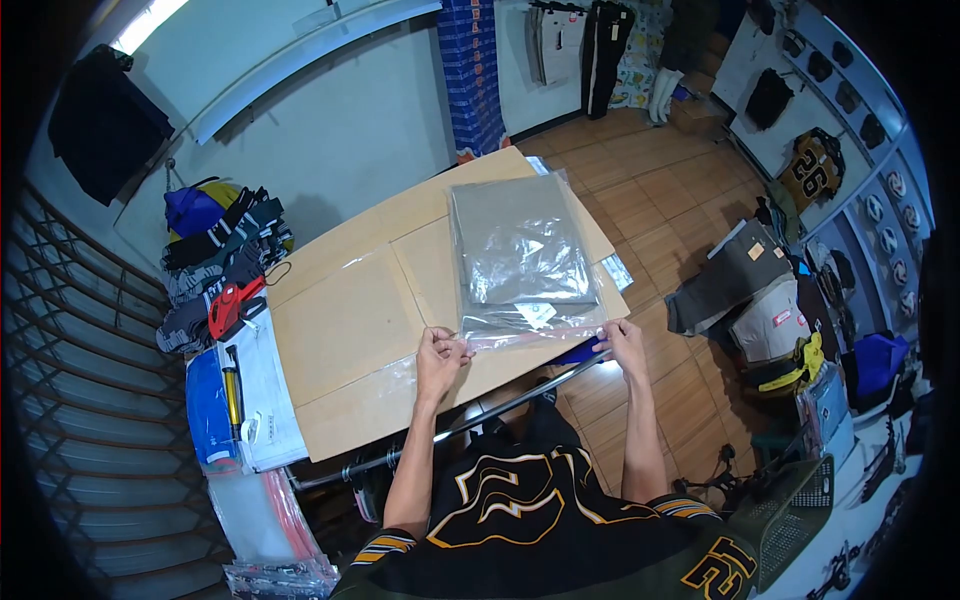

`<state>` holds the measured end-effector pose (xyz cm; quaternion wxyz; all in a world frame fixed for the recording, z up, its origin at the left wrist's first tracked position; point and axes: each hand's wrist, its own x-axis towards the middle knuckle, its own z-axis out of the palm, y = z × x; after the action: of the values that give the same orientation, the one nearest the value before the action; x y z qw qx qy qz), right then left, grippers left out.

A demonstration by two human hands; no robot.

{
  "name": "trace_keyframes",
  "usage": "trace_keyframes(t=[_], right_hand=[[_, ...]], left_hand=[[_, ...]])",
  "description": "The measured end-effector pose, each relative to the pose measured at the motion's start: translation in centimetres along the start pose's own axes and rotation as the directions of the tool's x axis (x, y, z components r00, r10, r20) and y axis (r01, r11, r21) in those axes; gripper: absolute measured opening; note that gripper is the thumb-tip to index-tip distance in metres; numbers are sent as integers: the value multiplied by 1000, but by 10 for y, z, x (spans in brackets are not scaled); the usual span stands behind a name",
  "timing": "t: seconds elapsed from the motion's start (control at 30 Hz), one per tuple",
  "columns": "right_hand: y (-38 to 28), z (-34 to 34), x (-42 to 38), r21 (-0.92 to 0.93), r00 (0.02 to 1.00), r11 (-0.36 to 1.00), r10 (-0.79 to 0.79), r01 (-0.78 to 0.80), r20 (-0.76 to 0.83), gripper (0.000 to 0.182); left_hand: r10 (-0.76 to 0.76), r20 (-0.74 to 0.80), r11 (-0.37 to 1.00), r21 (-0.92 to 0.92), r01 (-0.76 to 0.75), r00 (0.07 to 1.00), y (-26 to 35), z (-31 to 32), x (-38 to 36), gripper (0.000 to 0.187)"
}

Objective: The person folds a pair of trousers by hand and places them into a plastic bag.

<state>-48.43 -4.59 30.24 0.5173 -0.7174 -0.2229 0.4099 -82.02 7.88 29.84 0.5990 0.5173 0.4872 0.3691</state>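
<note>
A folded grey-brown garment (520, 225) lies inside a clear plastic bag (520, 340) on a cardboard sheet (345, 315). The bag's near edge has a reddish strip along it, and a small white label shows above that strip. At the left end of this edge, my left hand (440, 362) pinches the plastic between thumb and fingers. My right hand (622, 350) grips the opposite near corner, beside the cardboard's edge. Both hands rest close to the front of the sheet, one on each side of the bag.
Left of the cardboard are a red-handled tool (235, 308), a yellow-and-black tube (232, 390) and piled socks (225, 240). A metal rail (520, 398) runs below the front edge. Folded trousers (735, 275) lie to the right, and a green crate (795, 515) stands near my right side.
</note>
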Motion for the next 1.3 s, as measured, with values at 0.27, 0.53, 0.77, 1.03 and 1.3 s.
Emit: trace_keyframes(t=[0.27, 0.53, 0.77, 1.03, 1.3], right_hand=[[-7, 5, -6, -46, 1000, 999, 4, -4, 0, 28], [-5, 8, -11, 70, 999, 997, 35, -35, -5, 24], [-9, 18, -17, 73, 998, 995, 70, -70, -5, 30], [4, 22, -13, 85, 1000, 996, -1, 3, -24, 23], [-7, 28, -22, 120, 997, 990, 75, -71, -25, 29]], left_hand=[[25, 19, 1000, 1, -25, 1000, 4, 10, 2, 25], [25, 14, 1000, -6, -25, 1000, -4, 8, 4, 26], [-10, -4, 1000, 11, 10, 1000, 4, 18, 4, 32], [92, 29, 995, 30, -93, 995, -10, 17, 4, 30], [64, -5, 997, 36, -64, 998, -5, 22, 2, 31]])
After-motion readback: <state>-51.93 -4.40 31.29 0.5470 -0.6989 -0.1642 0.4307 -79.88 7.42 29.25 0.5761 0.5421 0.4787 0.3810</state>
